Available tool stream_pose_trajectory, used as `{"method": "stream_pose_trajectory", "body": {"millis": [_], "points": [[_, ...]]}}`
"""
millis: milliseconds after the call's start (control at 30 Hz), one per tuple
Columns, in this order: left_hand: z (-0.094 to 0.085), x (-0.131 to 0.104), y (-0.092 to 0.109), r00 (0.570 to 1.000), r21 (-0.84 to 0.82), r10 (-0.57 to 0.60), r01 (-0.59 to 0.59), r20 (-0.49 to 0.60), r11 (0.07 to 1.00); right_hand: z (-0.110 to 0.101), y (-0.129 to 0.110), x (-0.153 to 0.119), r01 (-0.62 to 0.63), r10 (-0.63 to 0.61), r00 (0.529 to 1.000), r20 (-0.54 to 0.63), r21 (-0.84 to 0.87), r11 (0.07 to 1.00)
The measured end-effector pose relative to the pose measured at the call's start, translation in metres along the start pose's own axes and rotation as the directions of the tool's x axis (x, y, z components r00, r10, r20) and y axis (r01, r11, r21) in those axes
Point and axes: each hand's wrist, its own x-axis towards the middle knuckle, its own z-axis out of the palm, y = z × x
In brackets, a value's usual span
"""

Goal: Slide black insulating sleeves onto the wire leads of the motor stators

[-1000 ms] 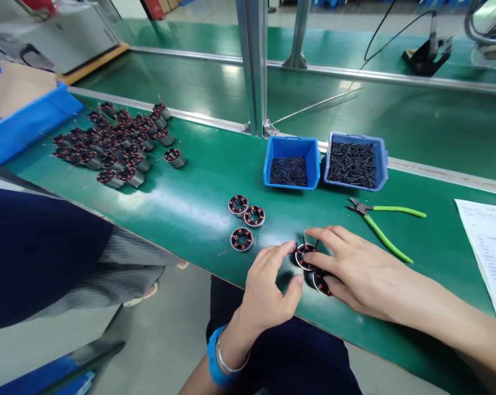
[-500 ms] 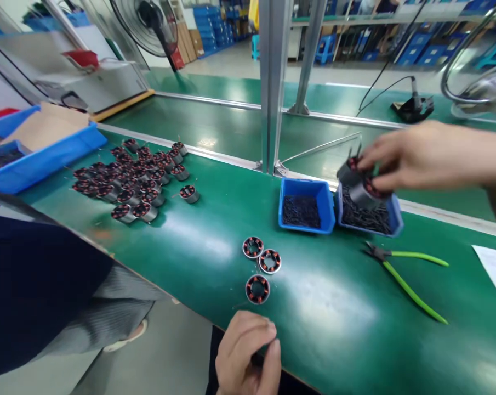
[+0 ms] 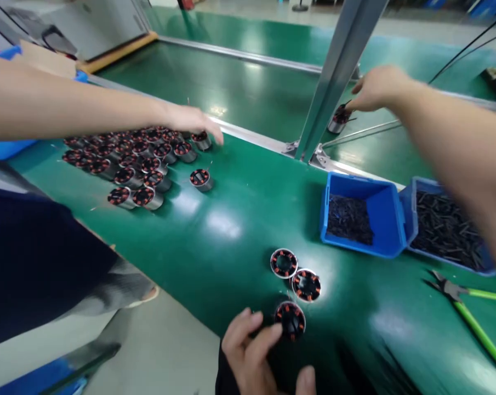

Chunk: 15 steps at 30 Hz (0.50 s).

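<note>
My right hand point(image 3: 381, 88) reaches past the metal upright, its fingers closed at the top of a motor stator point(image 3: 338, 119) with a silver ring and copper windings. Whether that stator rests on the green surface I cannot tell. At the bottom centre, my left hand point(image 3: 256, 351) has its fingers spread and holds nothing. Its fingertips are close to a stator point(image 3: 290, 321) lying on the bench; contact is unclear. Just behind lie two more stators, one point(image 3: 284, 263) touching the other point(image 3: 306, 285).
A co-worker's hand point(image 3: 194, 122) stretches over a cluster of several stators point(image 3: 144, 149) at left. One stator point(image 3: 201, 179) stands apart. Two blue bins, one point(image 3: 385, 219) partly behind no arm, the other point(image 3: 449, 225) beneath my forearm, hold small black pieces. Green-handled cutters point(image 3: 453, 288) lie at right.
My right hand has moved from above the right bin to behind the metal frame with a stator. My left hand's fingers have spread near the closest stator. A co-worker's arm has come in.
</note>
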Motion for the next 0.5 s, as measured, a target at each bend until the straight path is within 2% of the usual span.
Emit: {"method": "stream_pose_trajectory", "body": {"millis": [67, 133, 200, 233, 333, 400, 467, 500], "points": [[0.001, 0.01, 0.007, 0.994, 0.059, 0.082, -0.087, 0.073, 0.994, -0.024, 0.009, -0.043, -0.008, 0.002, 0.999, -0.046, -0.134, 0.991], [0.004, 0.024, 0.012, 0.97, 0.147, 0.124, -0.156, 0.207, 0.977, -0.044, 0.011, -0.106, 0.136, -0.148, 0.974, -0.169, -0.081, 0.987], [0.006, 0.037, 0.015, 0.937, 0.215, 0.132, -0.208, 0.323, 0.954, -0.05, 0.005, -0.174, 0.277, -0.26, 0.941, -0.218, 0.052, 0.959], [0.007, 0.043, 0.016, 0.916, 0.222, 0.149, -0.244, 0.373, 0.944, -0.048, 0.0, -0.206, 0.38, -0.358, 0.919, -0.163, 0.135, 0.915], [0.009, 0.052, 0.014, 0.849, 0.172, 0.242, -0.357, 0.47, 0.918, -0.026, -0.019, -0.281, 0.498, -0.445, 0.866, -0.228, 0.312, 0.809], [0.01, 0.056, 0.011, 0.788, 0.069, 0.331, -0.425, 0.519, 0.903, -0.009, -0.032, -0.313, 0.493, -0.455, 0.868, -0.199, 0.455, 0.742], [0.01, 0.059, 0.009, 0.718, -0.053, 0.42, -0.473, 0.555, 0.879, 0.005, -0.044, -0.334, 0.468, -0.479, 0.867, -0.137, 0.553, 0.689], [0.01, 0.061, 0.009, 0.698, -0.088, 0.453, -0.492, 0.555, 0.866, 0.012, -0.05, -0.341, 0.464, -0.496, 0.861, -0.115, 0.577, 0.672]]}}
